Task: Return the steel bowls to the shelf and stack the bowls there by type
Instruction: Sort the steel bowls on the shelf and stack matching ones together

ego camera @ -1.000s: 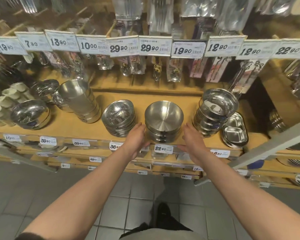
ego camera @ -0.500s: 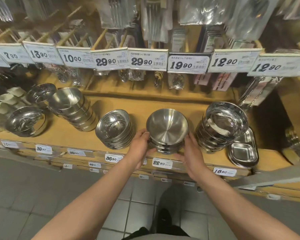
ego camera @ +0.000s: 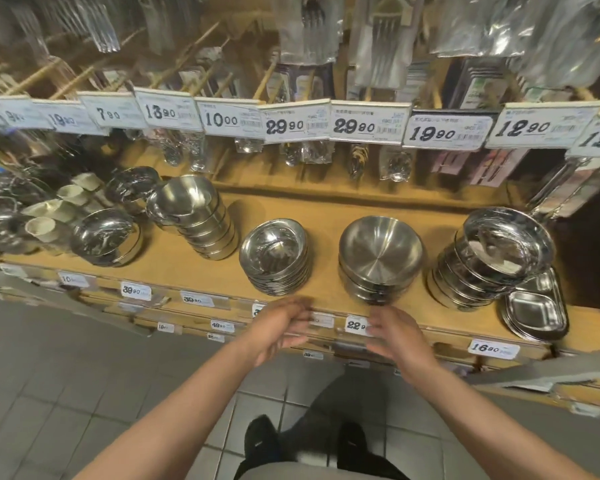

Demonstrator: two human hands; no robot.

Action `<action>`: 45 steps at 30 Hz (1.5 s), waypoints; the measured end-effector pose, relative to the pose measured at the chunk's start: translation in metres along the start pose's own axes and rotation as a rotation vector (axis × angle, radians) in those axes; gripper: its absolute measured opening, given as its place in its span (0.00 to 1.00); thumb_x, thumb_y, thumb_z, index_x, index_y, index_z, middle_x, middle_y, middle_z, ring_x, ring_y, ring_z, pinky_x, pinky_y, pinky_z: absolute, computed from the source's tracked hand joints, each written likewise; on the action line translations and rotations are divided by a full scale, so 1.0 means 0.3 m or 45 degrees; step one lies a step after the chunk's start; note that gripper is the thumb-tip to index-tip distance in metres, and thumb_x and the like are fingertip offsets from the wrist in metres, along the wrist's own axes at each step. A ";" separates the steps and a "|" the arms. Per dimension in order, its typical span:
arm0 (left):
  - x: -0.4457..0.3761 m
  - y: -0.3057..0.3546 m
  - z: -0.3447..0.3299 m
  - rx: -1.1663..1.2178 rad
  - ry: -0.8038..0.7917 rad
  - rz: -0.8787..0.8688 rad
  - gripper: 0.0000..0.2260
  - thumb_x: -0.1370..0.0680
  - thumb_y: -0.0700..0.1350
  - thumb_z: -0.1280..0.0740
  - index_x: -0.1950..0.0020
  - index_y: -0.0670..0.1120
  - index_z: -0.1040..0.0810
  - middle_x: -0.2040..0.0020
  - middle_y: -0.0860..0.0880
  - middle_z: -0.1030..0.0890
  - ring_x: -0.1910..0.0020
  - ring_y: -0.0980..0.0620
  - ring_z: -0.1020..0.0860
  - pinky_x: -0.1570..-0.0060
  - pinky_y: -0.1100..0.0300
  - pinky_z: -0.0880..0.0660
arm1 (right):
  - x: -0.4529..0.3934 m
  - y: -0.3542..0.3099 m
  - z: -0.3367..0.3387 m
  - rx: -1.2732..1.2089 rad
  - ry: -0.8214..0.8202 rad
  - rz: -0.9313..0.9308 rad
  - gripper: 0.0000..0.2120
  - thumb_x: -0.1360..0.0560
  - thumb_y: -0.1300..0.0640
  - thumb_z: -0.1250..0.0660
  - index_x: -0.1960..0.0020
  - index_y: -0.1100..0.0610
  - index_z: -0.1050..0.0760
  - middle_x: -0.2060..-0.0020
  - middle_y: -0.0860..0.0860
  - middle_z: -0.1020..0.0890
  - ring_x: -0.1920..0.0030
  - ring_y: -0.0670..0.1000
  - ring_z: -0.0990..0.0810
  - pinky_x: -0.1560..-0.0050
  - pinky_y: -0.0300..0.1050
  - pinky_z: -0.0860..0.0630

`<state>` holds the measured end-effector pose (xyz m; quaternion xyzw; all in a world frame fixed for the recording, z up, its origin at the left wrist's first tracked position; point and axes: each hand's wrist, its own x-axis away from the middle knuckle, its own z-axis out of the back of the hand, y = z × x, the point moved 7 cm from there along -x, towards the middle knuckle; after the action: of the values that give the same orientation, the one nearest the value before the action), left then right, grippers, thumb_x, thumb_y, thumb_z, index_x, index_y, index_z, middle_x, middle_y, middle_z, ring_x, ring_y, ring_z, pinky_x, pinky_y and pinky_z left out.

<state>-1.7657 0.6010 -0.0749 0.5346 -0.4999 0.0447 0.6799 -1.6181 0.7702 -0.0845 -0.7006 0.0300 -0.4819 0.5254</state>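
Left hand: left hand (ego camera: 280, 328) held in front of the shelf's front edge, fingers loosely spread and blurred, nothing in its grasp, apart from every bowl.
Right hand: right hand (ego camera: 397, 336) just beside it, fingers relaxed and extended, holding nothing, below the brushed stack.
Shelf: wooden shelf (ego camera: 329, 216) carries all the bowls; price tags run along its front edge.
Brushed stack: brushed steel bowls (ego camera: 380, 249) nested upright near the front edge, about mid-shelf.
Shiny stack: small shiny bowls (ego camera: 273, 256) nested, just left of the brushed stack.
Tall stack: deep bowls (ego camera: 194, 216) leaning, toward the left end.
Right stack: polished rimmed bowls (ego camera: 496, 251) tilted, near the right end, touching divided trays (ego camera: 534, 308) at the front right corner.
Single bowl: large shiny bowl (ego camera: 106, 237) at the left end.
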 end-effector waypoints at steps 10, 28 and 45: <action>-0.040 0.225 0.496 -0.136 0.374 -0.213 0.06 0.21 0.35 0.38 0.56 0.42 0.26 0.65 0.44 0.24 0.70 0.48 0.24 0.67 0.57 0.24 | -0.053 -0.266 -0.377 0.205 0.075 0.293 0.27 0.22 0.48 0.30 0.27 0.55 0.30 0.39 0.48 0.26 0.40 0.54 0.21 0.42 0.55 0.19; -0.166 0.425 0.445 -0.508 0.353 -0.499 0.10 0.31 0.31 0.29 0.57 0.45 0.23 0.55 0.44 0.20 0.55 0.44 0.20 0.48 0.42 0.17 | -0.107 -0.345 -0.450 0.607 0.483 0.427 0.11 0.33 0.54 0.23 0.55 0.54 0.22 0.56 0.57 0.14 0.54 0.59 0.15 0.49 0.60 0.18; -0.101 0.347 0.405 -0.360 0.595 -0.477 0.12 0.28 0.35 0.28 0.61 0.47 0.30 0.57 0.45 0.25 0.56 0.46 0.24 0.46 0.40 0.19 | -0.151 -0.435 -0.438 0.853 0.223 0.525 0.10 0.28 0.59 0.31 0.53 0.65 0.17 0.70 0.58 0.16 0.80 0.44 0.27 0.74 0.39 0.27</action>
<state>-1.9194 0.5659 -0.0347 0.4928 -0.2247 -0.0295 0.8401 -1.7958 0.7605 -0.0161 -0.4262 0.0559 -0.4073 0.8058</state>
